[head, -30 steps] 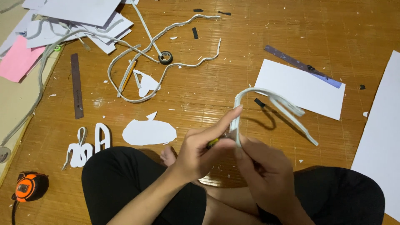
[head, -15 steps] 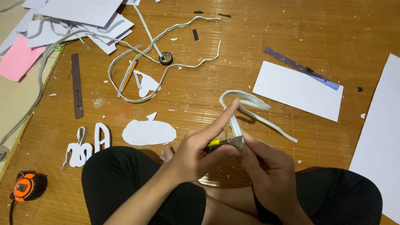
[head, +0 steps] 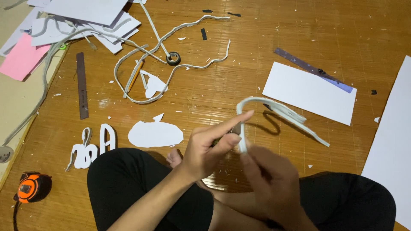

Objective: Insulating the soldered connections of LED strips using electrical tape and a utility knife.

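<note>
I sit cross-legged on a wooden mat floor. My left hand (head: 209, 147) and my right hand (head: 267, 179) both pinch the near end of a long white curved strip (head: 278, 110) just above my lap. The strip loops up and away to the right, its far end tapering toward the floor. My left index finger points out along the strip's bend. Something small and yellowish shows between my left fingers; I cannot tell what it is. My right hand is blurred.
A white cut-out shape (head: 155, 133) and white cut letters (head: 92, 147) lie left of my knee. An orange tape measure (head: 32, 187) sits bottom left. A dark ruler (head: 81, 85), tangled white strips (head: 171, 60), stacked paper (head: 85, 17), white sheets (head: 309, 92) and a purple ruler (head: 312, 69) lie around.
The strip's loop has shifted and swung out to the right while both hands stayed over my lap. My right hand has moved and is now blurred.
</note>
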